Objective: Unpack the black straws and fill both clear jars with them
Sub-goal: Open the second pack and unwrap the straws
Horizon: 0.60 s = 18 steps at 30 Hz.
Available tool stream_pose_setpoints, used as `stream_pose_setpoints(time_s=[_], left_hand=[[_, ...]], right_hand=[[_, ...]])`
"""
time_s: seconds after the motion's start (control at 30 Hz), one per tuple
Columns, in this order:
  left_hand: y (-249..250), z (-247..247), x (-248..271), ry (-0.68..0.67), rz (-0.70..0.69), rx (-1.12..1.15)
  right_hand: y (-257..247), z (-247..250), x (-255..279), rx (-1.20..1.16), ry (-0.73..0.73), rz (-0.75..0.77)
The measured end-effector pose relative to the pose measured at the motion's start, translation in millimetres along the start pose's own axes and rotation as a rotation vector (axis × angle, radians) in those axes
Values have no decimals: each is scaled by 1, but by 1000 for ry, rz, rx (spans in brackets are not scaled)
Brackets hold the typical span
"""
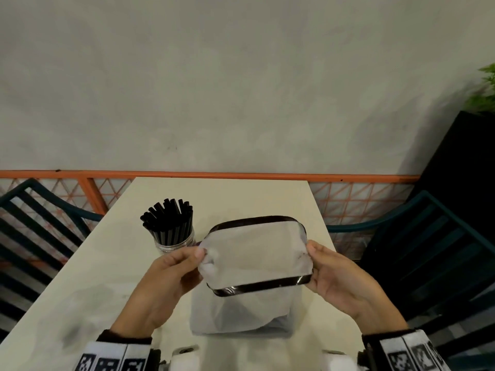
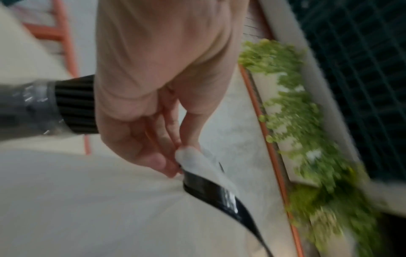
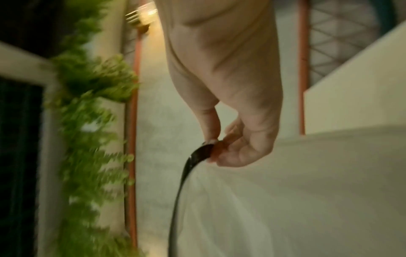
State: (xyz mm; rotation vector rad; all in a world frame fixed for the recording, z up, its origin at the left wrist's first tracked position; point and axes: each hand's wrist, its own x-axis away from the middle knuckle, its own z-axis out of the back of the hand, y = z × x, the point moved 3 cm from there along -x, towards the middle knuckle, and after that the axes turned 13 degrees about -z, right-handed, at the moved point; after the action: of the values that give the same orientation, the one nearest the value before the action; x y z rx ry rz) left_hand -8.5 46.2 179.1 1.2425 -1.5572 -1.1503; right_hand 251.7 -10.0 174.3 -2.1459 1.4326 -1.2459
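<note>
Jar [image 1: 175, 241] of straws [image 1: 168, 219] on table [image 1: 107, 263], left of bag [image 1: 254, 253]

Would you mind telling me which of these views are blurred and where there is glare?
Head view: mostly sharp, straight edges bowed by the wide lens. Left wrist view: plants motion-smeared, glare on the bag's black strip. Right wrist view: dim, foliage blurred.

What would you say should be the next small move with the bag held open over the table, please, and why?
Probably reach one hand into the bag for straws. Both the left hand and the right hand pinch its black-edged mouth open, and only one jar, already packed with black straws, is in view. Whether straws remain inside cannot be told.
</note>
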Motion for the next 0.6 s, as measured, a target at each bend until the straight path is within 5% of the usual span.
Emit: stream_pose_setpoints(time_s=[0.13,0.37,0.5,0.6], left_hand=[[-6,6,-2,13,141,433],[-11,0,1,-19,234,631],[0,-4,9,-137,133,433],[2,-2,11,-13,-1,113]], right_hand=[[-8,14,-8,-255,-75,11],[-5,18,-6,-253,-85,67],[0,14,-6,-248,-106,56],[0,9,0,-37,-21,160]])
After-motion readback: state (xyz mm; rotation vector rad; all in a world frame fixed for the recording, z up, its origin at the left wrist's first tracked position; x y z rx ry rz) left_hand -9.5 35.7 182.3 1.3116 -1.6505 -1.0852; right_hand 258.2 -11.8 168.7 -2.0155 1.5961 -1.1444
